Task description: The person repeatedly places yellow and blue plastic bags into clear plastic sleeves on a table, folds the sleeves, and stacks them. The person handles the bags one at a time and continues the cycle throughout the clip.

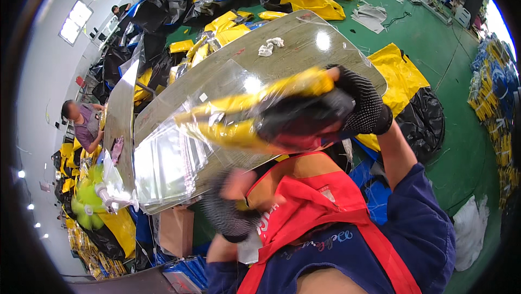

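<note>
The right hand (362, 104) in a knit glove closes its fingers around a yellow-and-black bagged bundle (271, 116), raised above the tabletop (304, 41) near its front edge. The left hand (230, 207) is blurred below that edge; I cannot tell its fingers. The far half of the tabletop holds only a white rag (270, 46).

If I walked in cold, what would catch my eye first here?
Probably the folded yellow and black item in a clear plastic bag, held up mid-frame by the gloved right hand. Below it the gloved left hand is blurred near a red apron. Behind lies a long table bearing a stack of clear bags.
</note>
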Action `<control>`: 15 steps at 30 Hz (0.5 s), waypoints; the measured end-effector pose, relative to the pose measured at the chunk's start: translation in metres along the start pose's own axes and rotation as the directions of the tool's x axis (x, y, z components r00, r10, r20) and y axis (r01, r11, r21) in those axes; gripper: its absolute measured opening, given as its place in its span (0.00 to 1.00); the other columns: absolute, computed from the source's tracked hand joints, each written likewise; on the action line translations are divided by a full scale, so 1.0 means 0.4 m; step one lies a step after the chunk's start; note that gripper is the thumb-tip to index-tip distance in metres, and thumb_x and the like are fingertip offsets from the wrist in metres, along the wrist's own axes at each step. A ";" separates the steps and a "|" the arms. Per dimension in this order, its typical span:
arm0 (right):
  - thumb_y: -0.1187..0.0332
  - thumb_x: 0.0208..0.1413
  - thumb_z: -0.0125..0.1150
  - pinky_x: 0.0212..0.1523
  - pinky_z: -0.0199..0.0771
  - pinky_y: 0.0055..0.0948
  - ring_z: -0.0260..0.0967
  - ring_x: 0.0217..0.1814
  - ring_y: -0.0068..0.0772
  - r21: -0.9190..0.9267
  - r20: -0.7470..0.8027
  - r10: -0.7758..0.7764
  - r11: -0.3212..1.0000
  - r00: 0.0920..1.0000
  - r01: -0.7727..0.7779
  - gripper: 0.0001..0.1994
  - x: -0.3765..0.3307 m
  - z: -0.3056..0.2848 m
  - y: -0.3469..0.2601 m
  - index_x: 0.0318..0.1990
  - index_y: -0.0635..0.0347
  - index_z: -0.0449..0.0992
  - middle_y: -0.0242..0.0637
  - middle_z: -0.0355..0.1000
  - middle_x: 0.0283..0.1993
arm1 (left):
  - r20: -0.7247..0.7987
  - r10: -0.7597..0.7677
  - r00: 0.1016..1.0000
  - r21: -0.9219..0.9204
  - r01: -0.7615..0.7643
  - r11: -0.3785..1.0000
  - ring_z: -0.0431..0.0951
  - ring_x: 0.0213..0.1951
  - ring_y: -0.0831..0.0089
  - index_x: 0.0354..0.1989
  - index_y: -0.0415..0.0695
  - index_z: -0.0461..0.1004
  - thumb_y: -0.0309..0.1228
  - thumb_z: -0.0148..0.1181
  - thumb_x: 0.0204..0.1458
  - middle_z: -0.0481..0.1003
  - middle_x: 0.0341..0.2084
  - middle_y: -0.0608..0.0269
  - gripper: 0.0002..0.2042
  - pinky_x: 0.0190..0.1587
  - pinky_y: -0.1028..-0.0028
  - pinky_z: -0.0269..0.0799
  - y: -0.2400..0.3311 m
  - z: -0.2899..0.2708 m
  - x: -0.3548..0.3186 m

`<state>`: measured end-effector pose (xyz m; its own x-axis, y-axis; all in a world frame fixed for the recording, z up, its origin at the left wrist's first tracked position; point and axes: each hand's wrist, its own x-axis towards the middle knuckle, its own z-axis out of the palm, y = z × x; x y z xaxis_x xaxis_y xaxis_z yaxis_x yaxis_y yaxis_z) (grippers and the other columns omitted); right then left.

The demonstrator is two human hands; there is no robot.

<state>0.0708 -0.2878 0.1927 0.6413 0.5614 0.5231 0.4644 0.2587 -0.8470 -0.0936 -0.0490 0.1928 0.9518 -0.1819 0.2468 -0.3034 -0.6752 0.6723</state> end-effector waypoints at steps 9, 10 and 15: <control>0.53 0.49 0.65 0.55 0.66 0.32 0.68 0.53 0.39 -0.288 -0.546 -0.254 0.952 0.798 0.107 0.32 -0.021 -0.009 0.042 0.57 0.64 0.65 0.42 0.69 0.52 | -0.549 0.055 0.834 0.147 0.031 0.989 0.78 0.37 0.66 0.39 0.41 0.72 0.35 0.75 0.35 0.78 0.29 0.61 0.23 0.44 0.70 0.72 -0.216 -0.076 0.087; 0.54 0.52 0.62 0.55 0.66 0.30 0.69 0.51 0.36 0.239 -0.511 0.122 0.971 0.851 0.004 0.30 -0.033 -0.023 0.075 0.58 0.65 0.65 0.41 0.70 0.51 | -0.514 0.132 0.848 0.117 -0.083 0.990 0.77 0.37 0.68 0.40 0.42 0.72 0.34 0.75 0.35 0.77 0.30 0.63 0.23 0.44 0.72 0.72 -0.218 -0.066 0.098; 0.60 0.60 0.51 0.46 0.69 0.21 0.72 0.41 0.25 0.500 -0.375 0.440 0.837 0.816 -0.222 0.18 -0.020 0.006 0.076 0.47 0.68 0.75 0.36 0.75 0.39 | -0.566 -0.086 0.820 -0.576 -0.318 0.753 0.75 0.44 0.70 0.59 0.41 0.61 0.43 0.56 0.54 0.72 0.46 0.60 0.27 0.49 0.72 0.69 -0.253 0.049 0.094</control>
<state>0.0785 -0.2827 0.1625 0.9568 0.2768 0.0896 -0.0586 0.4850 -0.8725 -0.0264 -0.0017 0.1202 0.7817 0.3134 0.5392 -0.5570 -0.0383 0.8296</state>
